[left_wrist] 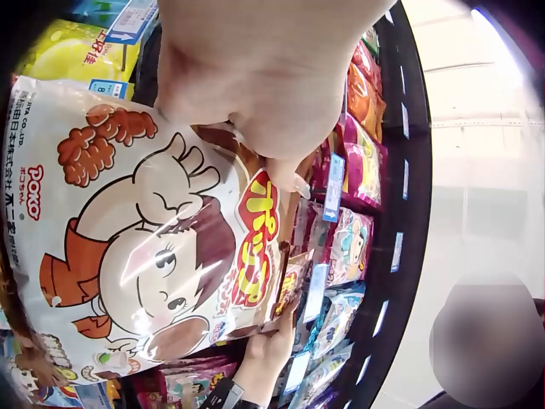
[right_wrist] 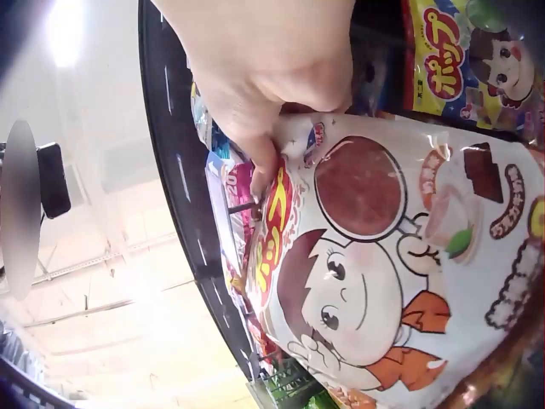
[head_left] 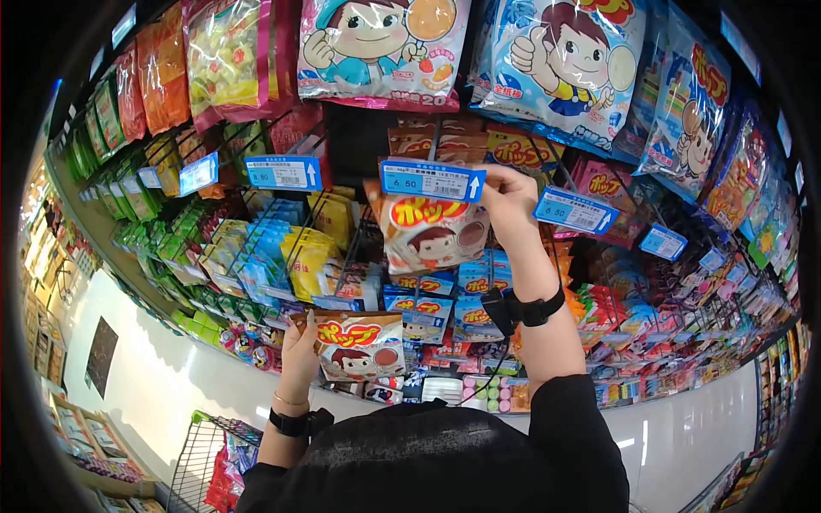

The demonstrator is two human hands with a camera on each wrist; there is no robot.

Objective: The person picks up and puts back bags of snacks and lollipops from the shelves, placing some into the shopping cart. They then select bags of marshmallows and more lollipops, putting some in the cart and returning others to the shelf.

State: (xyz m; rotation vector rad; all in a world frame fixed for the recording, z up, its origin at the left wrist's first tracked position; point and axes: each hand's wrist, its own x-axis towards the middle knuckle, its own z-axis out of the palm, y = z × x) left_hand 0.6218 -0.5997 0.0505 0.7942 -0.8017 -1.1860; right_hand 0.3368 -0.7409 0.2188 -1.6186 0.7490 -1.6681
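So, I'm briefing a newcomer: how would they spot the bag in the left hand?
Find the sweets rack, then the left hand low in front of it. It pinches a brown-and-white bag with red-and-yellow lettering, lower than the matching bag by the right hand.

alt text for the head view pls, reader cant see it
A person's left hand holds a brown-and-white candy bag by its top while the right hand grips a matching bag behind a blue price tag, before shop racks of colourful packets.
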